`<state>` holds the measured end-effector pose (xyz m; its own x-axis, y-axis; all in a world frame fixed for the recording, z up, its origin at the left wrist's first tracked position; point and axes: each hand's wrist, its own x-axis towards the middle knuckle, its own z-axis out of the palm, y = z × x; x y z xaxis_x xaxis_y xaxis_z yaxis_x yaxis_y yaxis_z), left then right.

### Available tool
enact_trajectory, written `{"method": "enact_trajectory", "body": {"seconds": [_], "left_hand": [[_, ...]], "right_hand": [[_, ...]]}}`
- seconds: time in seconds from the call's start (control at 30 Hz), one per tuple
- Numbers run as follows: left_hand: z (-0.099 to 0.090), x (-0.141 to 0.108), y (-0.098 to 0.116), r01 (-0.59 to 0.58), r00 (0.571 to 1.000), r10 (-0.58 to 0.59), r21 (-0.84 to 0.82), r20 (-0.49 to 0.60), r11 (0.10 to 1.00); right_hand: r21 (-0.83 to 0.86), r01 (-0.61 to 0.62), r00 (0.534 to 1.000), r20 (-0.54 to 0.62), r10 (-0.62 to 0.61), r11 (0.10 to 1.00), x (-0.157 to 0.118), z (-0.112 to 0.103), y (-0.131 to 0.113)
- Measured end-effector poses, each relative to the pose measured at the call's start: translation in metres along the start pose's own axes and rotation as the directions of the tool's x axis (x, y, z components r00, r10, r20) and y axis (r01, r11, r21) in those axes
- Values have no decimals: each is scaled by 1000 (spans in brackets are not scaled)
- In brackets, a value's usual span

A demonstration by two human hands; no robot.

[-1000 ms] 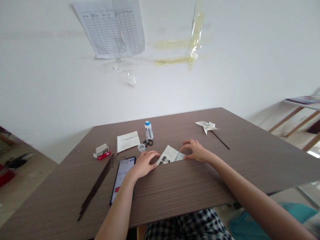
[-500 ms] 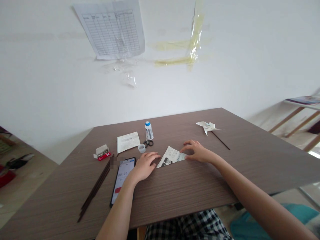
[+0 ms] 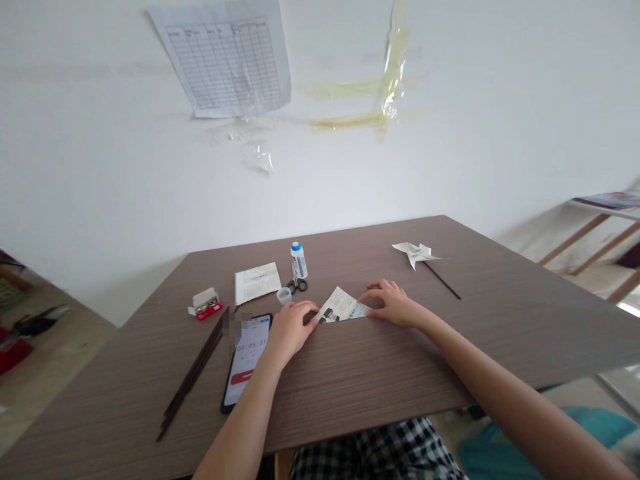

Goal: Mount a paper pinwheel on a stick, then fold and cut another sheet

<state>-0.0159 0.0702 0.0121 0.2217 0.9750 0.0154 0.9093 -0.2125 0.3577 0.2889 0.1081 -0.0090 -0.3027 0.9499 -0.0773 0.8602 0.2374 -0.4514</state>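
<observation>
A printed sheet of paper [image 3: 342,306], folded into a triangle, lies on the table between my hands. My left hand [image 3: 293,327] has its thumb and fingers closed on the paper's left corner. At the right corner, the thumb and fingertips of my right hand [image 3: 393,304] grip the edge. Beyond my left hand are a small translucent cup [image 3: 284,296], black-handled scissors [image 3: 298,285] and a white bottle with a blue cap [image 3: 299,261]. A paper pinwheel on a dark stick [image 3: 419,254] rests at the back right.
Under my left forearm lies a phone [image 3: 245,363] showing a timer. Left of it are several dark sticks [image 3: 193,373] and a red-and-white box of small metal pieces [image 3: 205,305]. A printed paper square [image 3: 257,283] lies behind. The wooden table [image 3: 360,387] meets a white wall.
My left hand has moved right onto the left corner of the folded paper. The paper has turned and shifted slightly away from me. My right hand has moved slightly left with its corner.
</observation>
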Motion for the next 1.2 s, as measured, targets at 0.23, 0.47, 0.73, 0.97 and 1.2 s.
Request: {"method": "enact_trajectory", "body": {"seconds": [0.23,0.47,0.73,0.97,1.2], "left_hand": [[0,0,2,15,1000,-15,-1,0,1000],[-1,0,3,14,1000,-14,8,-7,1000],[2,-2,3,4,1000,-3,14,-15,1000],[1,-1,4,2,1000,-2,-2,-6,1000],[1,-1,3,-18,1000,18,-10,-2,1000]], "right_hand": [[42,72,996,44,-74,997,4,-7,15],[72,81,994,65,-86,994,2,-13,16],[86,111,990,74,-118,990,2,-10,18],[146,187,981,14,-191,971,9,7,17],[133,174,985,-34,-171,976,10,17,17]]}}
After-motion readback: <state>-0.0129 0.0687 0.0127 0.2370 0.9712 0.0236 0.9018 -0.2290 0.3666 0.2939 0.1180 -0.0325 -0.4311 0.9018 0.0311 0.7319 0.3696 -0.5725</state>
